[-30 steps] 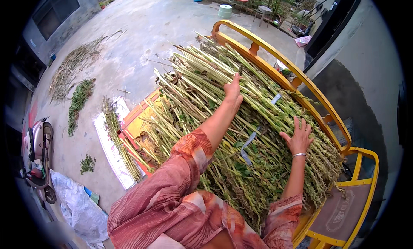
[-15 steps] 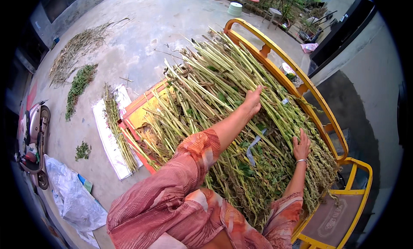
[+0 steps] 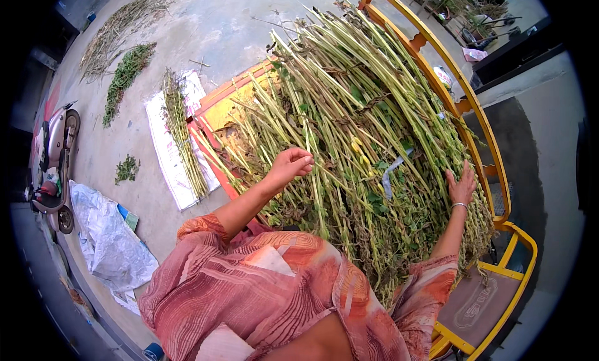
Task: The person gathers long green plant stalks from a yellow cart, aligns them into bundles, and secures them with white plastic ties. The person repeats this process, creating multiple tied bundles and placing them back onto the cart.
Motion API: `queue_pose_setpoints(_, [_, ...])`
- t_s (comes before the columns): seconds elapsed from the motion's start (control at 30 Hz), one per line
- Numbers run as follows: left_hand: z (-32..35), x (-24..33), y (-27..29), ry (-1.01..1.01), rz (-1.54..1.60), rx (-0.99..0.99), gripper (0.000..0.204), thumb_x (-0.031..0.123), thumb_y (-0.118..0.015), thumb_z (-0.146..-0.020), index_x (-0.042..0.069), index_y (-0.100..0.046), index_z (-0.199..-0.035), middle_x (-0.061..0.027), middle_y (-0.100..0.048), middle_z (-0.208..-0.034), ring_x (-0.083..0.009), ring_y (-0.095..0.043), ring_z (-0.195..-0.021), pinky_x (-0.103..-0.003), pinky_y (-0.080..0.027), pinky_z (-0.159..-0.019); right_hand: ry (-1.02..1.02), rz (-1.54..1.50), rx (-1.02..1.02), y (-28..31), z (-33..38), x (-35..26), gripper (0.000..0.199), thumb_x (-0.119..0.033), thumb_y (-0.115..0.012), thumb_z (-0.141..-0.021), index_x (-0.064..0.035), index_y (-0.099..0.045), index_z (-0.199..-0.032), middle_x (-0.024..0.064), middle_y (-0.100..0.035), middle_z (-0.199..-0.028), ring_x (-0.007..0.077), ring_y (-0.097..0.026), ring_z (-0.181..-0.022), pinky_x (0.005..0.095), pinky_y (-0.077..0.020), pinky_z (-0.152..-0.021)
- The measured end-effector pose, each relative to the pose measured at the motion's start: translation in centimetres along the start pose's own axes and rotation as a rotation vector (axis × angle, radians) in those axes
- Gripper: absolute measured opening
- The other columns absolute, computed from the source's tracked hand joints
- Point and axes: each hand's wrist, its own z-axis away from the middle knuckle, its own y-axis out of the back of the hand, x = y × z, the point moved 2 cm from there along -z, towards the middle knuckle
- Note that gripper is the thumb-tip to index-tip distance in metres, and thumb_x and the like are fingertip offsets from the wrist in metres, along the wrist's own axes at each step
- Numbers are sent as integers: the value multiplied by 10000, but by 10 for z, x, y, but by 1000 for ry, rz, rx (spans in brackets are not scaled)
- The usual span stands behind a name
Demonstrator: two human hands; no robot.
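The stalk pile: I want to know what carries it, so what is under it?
Under the green stalk pile, a red and yellow flat bed shows at its left edge, and a yellow rail on the right. The bed's middle is covered.

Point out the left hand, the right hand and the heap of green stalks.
left hand [image 3: 292,163], head view, on the curled knuckles.
right hand [image 3: 462,185], head view, on its back.
heap of green stalks [image 3: 349,111], head view, mid-pile.

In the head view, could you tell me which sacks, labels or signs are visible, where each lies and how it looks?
White woven sack: flat on the concrete left of the cart, long, stalks on it.
Grey-white plastic sack: crumpled on the ground at lower left.
Brown seat pad: lower right in the yellow frame, with a faint oval emblem.
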Motion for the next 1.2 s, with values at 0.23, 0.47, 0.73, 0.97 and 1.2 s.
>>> queue_pose_setpoints(0.23, [87, -83, 109, 139, 143, 473, 87, 166, -571, -912, 80, -571, -927, -27, -638, -845, -87, -602, -691, -223, -506, -609, 227, -705, 217, 43, 135, -104, 184, -130, -637, -851, 6, -599, -970, 107, -597, -896, 223, -597, -737, 317, -495, -620])
queue_pose_setpoints(0.47, [63, -82, 62, 265, 398, 212, 84, 171, -568, -911, 88, -573, -923, -24, -642, -850, -105, -619, -718, -245, -520, -630, 556, -368, -132, -71, 260, -263, 769, -373, -786, -677, -5, -414, -1240, 202, -451, -1238, 362, -450, -1140, 446, -396, -902])
queue_pose_setpoints(0.73, [84, -79, 44, 322, 313, 91, 114, 184, -570, -913, 72, -584, -896, -13, -631, -811, -70, -594, -657, -198, -504, -560, 283, -20, -169, -105, 216, -308, 757, -232, -769, -717, -20, -330, -1296, 204, -450, -1195, 347, -496, -1064, 486, -481, -778])
queue_pose_setpoints(0.97, [56, -84, 95, 296, 344, 233, 95, 164, -560, -913, 74, -586, -895, -21, -642, -811, -72, -591, -635, -205, -505, -545, 284, -178, -202, -136, 195, -296, 572, -64, -660, -739, -45, -400, -1249, 204, -548, -1066, 401, -604, -837, 486, -529, -593])
queue_pose_setpoints(1.2, [-29, -23, 71, 29, 466, 93, 577, 279, -596, -909, 6, -343, -1350, -146, -447, -1318, -245, -459, -1209, -368, -438, -982, 604, -537, -79, -100, 242, -224, 492, -1, -589, -705, -52, -509, -1188, 175, -574, -976, 377, -589, -780, 438, -493, -651])
